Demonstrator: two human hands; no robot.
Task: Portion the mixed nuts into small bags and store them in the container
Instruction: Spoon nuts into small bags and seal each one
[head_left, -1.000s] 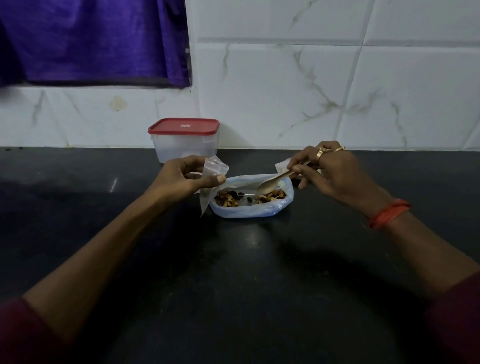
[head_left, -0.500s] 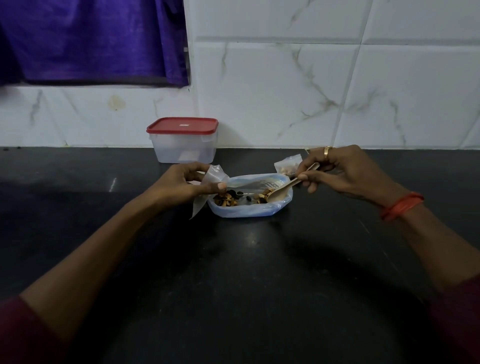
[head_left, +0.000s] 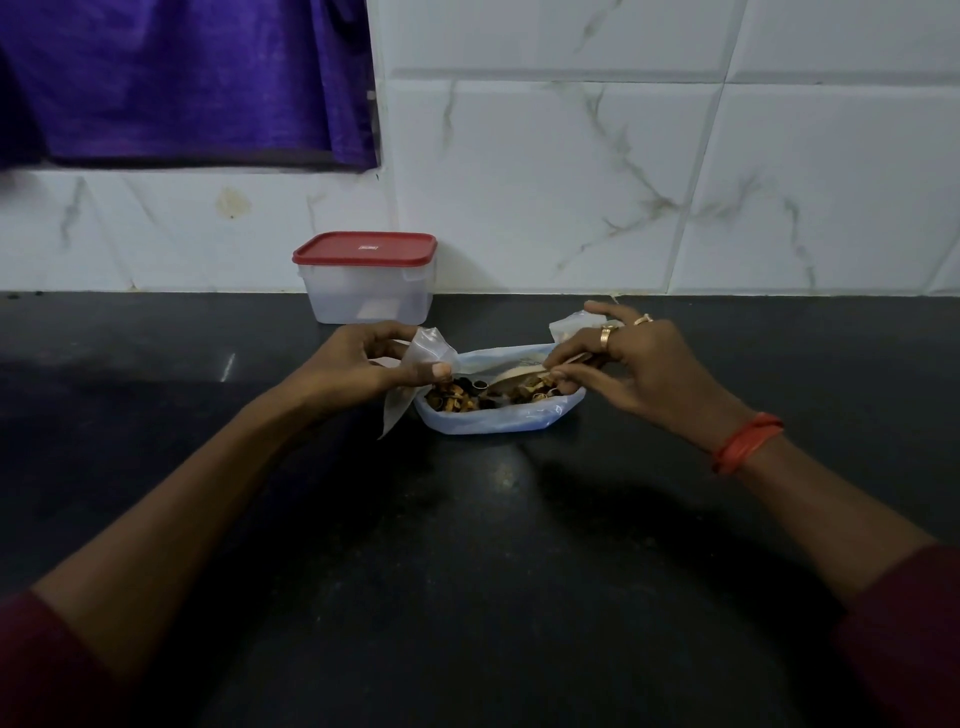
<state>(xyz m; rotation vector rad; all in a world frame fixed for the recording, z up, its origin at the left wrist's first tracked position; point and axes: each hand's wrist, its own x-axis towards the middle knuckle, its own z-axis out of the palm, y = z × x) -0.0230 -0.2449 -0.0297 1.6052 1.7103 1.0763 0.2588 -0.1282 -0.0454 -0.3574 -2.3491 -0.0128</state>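
Observation:
A pale blue tray (head_left: 498, 418) of mixed nuts (head_left: 457, 397) sits mid-counter. My left hand (head_left: 358, 366) pinches a small clear bag (head_left: 415, 374) at the tray's left end. My right hand (head_left: 631, 364) grips a spoon (head_left: 519, 376) whose bowl lies low in the nuts. Another small clear bag (head_left: 569, 327) lies behind the tray, partly hidden by my right fingers. A clear container with a red lid (head_left: 366, 278), shut, stands against the wall behind my left hand.
The black counter (head_left: 467, 571) runs from the white tiled wall (head_left: 571, 182) toward me. A purple curtain (head_left: 182, 78) hangs at the upper left, well above the counter.
My right hand has come back left over the tray and lowered the spoon's bowl into the nuts. My left hand and its bag have barely shifted.

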